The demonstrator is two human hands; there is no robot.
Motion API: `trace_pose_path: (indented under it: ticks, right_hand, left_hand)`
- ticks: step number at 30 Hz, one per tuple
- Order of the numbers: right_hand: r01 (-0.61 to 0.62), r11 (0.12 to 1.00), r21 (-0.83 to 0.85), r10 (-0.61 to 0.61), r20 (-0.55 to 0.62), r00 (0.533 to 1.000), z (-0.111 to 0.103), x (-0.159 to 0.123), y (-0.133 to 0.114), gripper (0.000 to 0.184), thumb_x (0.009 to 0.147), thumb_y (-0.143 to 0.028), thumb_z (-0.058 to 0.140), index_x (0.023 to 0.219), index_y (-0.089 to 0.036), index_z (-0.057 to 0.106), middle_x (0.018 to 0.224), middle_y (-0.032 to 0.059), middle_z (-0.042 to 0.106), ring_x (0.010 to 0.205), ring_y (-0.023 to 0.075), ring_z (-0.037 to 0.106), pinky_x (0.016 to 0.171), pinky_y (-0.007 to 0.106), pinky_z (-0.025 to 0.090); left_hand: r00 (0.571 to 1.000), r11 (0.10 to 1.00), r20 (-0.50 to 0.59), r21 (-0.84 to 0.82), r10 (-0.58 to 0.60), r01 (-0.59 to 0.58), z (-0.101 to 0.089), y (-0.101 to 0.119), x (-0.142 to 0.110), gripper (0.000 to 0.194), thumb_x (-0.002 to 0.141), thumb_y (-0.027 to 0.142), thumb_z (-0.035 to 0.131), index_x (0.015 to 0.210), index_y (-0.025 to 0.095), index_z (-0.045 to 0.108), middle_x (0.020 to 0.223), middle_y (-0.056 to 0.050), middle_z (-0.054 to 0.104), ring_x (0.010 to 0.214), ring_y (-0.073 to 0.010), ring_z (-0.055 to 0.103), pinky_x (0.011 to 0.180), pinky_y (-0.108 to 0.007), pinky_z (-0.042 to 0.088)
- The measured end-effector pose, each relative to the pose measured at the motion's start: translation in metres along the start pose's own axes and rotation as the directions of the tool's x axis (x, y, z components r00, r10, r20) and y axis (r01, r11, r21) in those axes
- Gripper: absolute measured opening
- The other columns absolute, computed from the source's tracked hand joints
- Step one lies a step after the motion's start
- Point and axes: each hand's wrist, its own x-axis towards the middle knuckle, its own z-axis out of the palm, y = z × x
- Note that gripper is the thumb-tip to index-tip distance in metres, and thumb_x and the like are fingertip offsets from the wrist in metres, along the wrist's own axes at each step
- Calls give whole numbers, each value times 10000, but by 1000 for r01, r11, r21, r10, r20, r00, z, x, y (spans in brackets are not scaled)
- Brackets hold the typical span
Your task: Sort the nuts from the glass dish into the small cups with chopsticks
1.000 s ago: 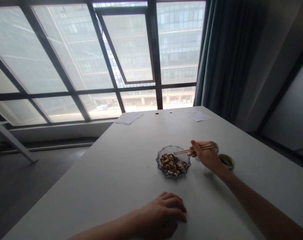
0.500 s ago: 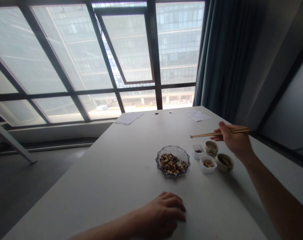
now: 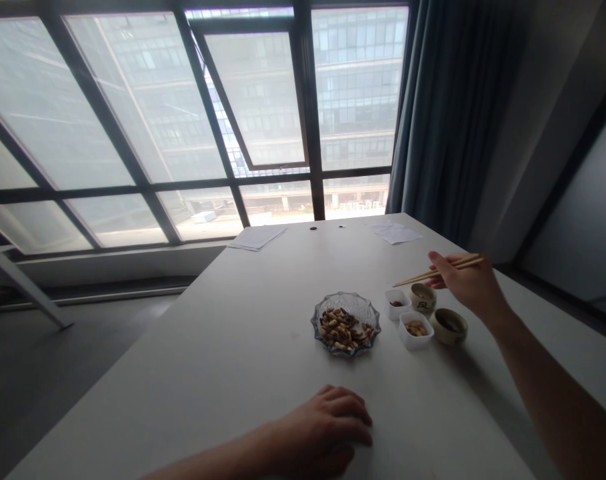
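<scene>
Room: an office-like room with a large metal-framed window (image 3: 107, 127) looking onto a glass-fronted building, and a dark teal curtain (image 3: 453, 113) hanging at its right side.
Surface: a white table (image 3: 183, 373) runs toward the window, with the dishes near its right edge, about midway along.
Chopsticks: a pair of wooden chopsticks (image 3: 435, 273) slants down and to the left, with the tips together and nothing visible between them. The tips appear just past the far corner of the nearer-left tub; whether they touch it, the view cannot settle.
Right hand: the right hand (image 3: 463, 283) is partly closed in a pinch, has hold of the chopsticks and is raised above the table's right edge.
Change: the right hand has just come back down and left, bringing the tips closer to the tubs than half a second ago.
Dishes: a small white square tub (image 3: 397, 304) holds a few dark bits, and a second white tub (image 3: 415, 331) holds pale nuts. Two small ceramic cups (image 3: 423, 297) sit just beside them.
Plate: a scalloped glass dish (image 3: 345, 324) holds a heap of brown nuts (image 3: 340, 328).
Left hand: the left hand (image 3: 327, 423) rests on the table near the near edge, fingers loosely curved, holding nothing.
</scene>
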Motion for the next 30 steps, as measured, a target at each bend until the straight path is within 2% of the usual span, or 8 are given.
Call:
trace_pose_path:
  ticks: [4,8,10,13,16,22,30]
  right_hand:
    - [9,1000,4,-9,2,1000,2,-4,-5,424,815,-594,865,726,-192,767,609,88,763,524,267,768,485,306,654]
    - [29,999,24,-33,167,985,12,-14,-8,479,860,-660,802,762,-191,777,659,89,782,571,251,779,516,288,638]
    - [61,998,28,-67,298,952,21,-21,-6,502,911,-672,743,789,-186,780,680,86,787,594,238,778,548,284,630]
    - [107,994,17,-102,473,875,35,-32,-1,501,952,-659,700,795,-187,760,686,70,781,618,216,761,568,268,596]
    - [124,992,-3,-101,550,829,49,-40,8,502,960,-656,689,768,-193,727,652,56,760,591,200,735,548,258,557]
    - [102,994,26,-98,588,803,68,-51,21,536,968,-667,667,724,-192,713,625,61,748,602,215,759,559,262,562]
    - [81,995,63,-101,468,878,77,-55,29,583,914,-732,690,688,-195,727,651,85,774,603,274,795,511,293,601]
  left_hand:
    - [1000,1000,-23,-8,6,-6,1,-1,-1,387,916,142,654,1279,275,639,1352,-51,699,1343,-249,610,1194,-394,432]
    - [1000,1000,-8,1,4,-4,1,-1,0,400,913,142,664,1288,277,631,1357,-53,694,1345,-249,606,1198,-395,429]
    - [1000,1000,0,0,5,-5,0,-1,0,394,920,146,660,1290,275,630,1360,-60,693,1348,-255,604,1200,-403,428]
    - [1000,1000,2,-2,3,-3,0,-1,0,394,920,144,664,1290,275,629,1366,-60,691,1351,-256,602,1201,-403,426]
    - [1000,1000,11,6,2,-2,0,-1,0,410,913,139,673,1296,277,622,1364,-52,690,1357,-248,599,1207,-391,418]
    - [1000,1000,1,2,1,-1,1,0,0,381,930,150,654,1288,277,629,1363,-59,693,1359,-255,599,1205,-406,421]
    - [1000,1000,-6,-4,12,-12,2,-2,0,360,942,164,646,1286,271,638,1362,-68,696,1354,-264,603,1203,-412,427]
